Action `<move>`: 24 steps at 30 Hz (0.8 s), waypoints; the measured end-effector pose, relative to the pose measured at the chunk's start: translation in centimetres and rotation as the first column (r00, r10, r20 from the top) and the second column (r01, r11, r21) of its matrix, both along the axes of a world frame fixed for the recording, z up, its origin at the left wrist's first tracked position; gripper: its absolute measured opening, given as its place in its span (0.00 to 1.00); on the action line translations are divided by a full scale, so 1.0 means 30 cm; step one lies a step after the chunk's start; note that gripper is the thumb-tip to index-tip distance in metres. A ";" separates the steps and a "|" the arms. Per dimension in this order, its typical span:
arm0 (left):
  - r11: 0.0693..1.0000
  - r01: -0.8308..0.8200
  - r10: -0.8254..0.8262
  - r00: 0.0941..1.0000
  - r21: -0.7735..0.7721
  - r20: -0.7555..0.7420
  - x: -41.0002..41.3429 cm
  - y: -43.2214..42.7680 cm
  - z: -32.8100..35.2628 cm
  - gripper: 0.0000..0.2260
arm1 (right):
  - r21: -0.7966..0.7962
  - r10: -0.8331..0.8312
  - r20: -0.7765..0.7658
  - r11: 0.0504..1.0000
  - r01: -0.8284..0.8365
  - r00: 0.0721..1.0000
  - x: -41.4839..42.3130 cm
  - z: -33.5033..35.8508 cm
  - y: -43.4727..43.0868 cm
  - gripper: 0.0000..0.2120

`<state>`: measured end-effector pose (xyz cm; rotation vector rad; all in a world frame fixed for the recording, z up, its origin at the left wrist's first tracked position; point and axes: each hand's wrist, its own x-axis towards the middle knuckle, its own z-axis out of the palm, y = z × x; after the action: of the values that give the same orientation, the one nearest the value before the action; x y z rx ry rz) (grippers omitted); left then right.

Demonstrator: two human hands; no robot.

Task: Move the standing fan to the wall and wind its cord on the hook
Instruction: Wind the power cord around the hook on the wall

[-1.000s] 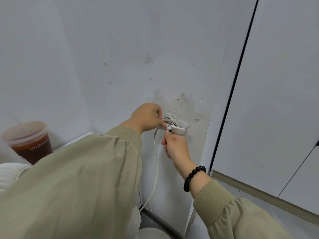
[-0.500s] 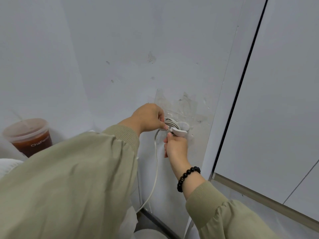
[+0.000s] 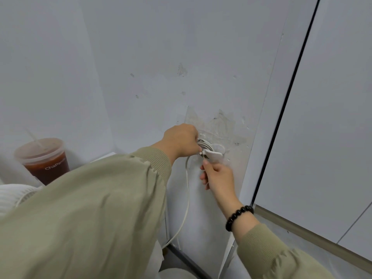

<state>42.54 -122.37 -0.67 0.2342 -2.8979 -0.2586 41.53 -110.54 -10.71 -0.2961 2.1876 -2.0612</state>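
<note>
While the left hand (image 3: 181,140) is pinching the cord (image 3: 187,198) coils at 9 o'clock of the hook (image 3: 214,155) and the right hand (image 3: 218,177), fingers curled on nothing visible, is thumbing it from 6, winding's probably finishing, with tucking the slack coming next.

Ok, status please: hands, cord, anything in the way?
Left hand holds cord coiled on hook. Right hand just under hook, thumb up, hold unclear. Loose cord hangs down wall. Nothing blocking.

left sleeve (image 3: 90,208): loose sage-green fabric, ribbed cuff | right sleeve (image 3: 271,258): same fabric, ribbed cuff | right wrist (image 3: 229,200): wears black bead bracelet (image 3: 238,216) | left hand (image 3: 181,139), right hand (image 3: 218,176): bare
</note>
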 end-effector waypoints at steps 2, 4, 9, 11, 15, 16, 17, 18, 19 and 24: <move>0.999 -0.025 0.024 0.999 0.045 0.029 -0.007 0.003 0.006 0.07 | 0.070 -0.071 -0.060 0.995 0.075 0.996 -0.001 -0.008 0.011 0.18; 0.992 -0.041 0.035 0.998 0.118 0.047 -0.008 -0.001 0.006 0.08 | 0.090 -0.092 -0.038 0.991 0.095 0.995 0.004 -0.005 -0.007 0.21; 0.855 -0.040 -0.021 0.993 0.517 0.112 -0.003 -0.045 -0.001 0.10 | 0.081 -0.086 0.067 0.993 0.080 0.994 0.002 0.003 -0.082 0.20; 0.815 -0.018 -0.057 0.992 0.579 0.111 -0.002 -0.063 -0.004 0.06 | 0.068 -0.095 0.087 0.994 0.089 0.992 0.001 0.005 -0.101 0.19; 0.823 0.015 -0.077 0.993 0.568 0.087 -0.005 -0.080 -0.010 0.04 | -0.034 -0.084 0.165 0.995 0.091 0.983 0.008 0.023 -0.120 0.17; 0.841 0.019 -0.074 0.994 0.540 0.080 -0.006 -0.082 -0.011 0.05 | -0.052 -0.085 0.178 0.994 0.096 0.980 0.011 0.025 -0.120 0.17; 0.870 0.015 -0.062 0.995 0.493 0.078 -0.008 -0.081 -0.012 0.07 | -0.063 -0.092 0.181 0.992 0.105 0.979 0.014 0.024 -0.115 0.17; 0.905 -0.002 -0.037 0.996 0.426 0.082 -0.010 -0.076 -0.013 0.11 | -0.066 -0.108 0.168 0.991 0.120 0.980 0.014 0.017 -0.107 0.17; 0.936 -0.035 0.004 0.996 0.351 0.088 -0.011 -0.071 -0.013 0.15 | -0.045 -0.141 0.123 0.988 0.147 0.982 0.012 0.007 -0.095 0.18; 0.987 -0.121 0.115 0.992 0.110 0.059 0.002 -0.021 -0.017 0.15 | 0.082 -0.312 -0.196 0.939 0.333 0.930 0.005 -0.039 -0.019 0.18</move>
<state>42.59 -123.00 -1.17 0.4369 -2.9102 -0.4028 41.67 -111.11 -11.87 -0.1197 2.6067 -2.1275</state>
